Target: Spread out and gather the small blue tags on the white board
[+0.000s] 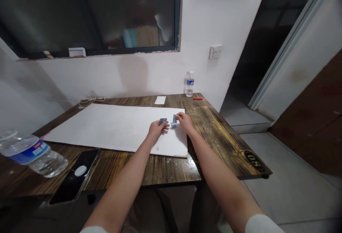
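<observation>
My left hand grips a small blue card over the right part of the white board. My right hand pinches a second card by the board's right edge. A third card lies on the board between my hands. Beyond the board's far right corner stands a water bottle; a phone lies before its near left side.

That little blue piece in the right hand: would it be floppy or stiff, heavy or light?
The blue piece is probably fairly stiff, as it shows no obvious bend. It seems likely light, being small and pinched in the right hand's fingertips.
</observation>
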Available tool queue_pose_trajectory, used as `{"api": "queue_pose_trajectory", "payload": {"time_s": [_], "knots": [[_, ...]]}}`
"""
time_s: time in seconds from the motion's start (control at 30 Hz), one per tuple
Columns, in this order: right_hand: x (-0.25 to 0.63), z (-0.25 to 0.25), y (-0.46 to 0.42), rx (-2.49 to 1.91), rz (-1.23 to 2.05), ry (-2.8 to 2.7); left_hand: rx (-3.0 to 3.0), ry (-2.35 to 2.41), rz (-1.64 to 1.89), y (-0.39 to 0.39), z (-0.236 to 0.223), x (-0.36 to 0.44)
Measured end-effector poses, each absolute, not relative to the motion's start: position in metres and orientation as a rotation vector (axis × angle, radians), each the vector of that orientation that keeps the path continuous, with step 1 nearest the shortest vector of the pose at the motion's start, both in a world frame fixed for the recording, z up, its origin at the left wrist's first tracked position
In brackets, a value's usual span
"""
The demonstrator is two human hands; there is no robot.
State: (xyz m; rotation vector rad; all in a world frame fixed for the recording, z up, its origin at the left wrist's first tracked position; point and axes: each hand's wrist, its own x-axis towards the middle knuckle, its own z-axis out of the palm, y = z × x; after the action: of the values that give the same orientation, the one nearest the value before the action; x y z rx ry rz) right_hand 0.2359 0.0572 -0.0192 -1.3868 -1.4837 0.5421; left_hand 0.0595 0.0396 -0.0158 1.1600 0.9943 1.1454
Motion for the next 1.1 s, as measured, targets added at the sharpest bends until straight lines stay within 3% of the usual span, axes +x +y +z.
{"api": "queue_pose_trajectory", "payload": {"time_s": [0.17, 0.4, 0.77, 1.1], "knots": [[0.243, -0.016, 0.047, -1.678, 0.239, -1.815, 1.142, 1.021, 1.186, 0.041, -0.015, 0.058], [0.238, -0.019, 0.039, -1.785, 0.157, -1.849, 1.160, 1.030, 1.168, 0.040, -0.016, 0.057], [0.216, -0.017, 0.046, -1.211, 0.687, -1.615, 1.447, 1.121, 1.097, 0.039, -0.019, 0.057], [0.215, -0.014, 0.046, -1.202, 0.657, -1.438, 1.412, 0.982, 1.095, 0.041, -0.024, 0.061]]}}
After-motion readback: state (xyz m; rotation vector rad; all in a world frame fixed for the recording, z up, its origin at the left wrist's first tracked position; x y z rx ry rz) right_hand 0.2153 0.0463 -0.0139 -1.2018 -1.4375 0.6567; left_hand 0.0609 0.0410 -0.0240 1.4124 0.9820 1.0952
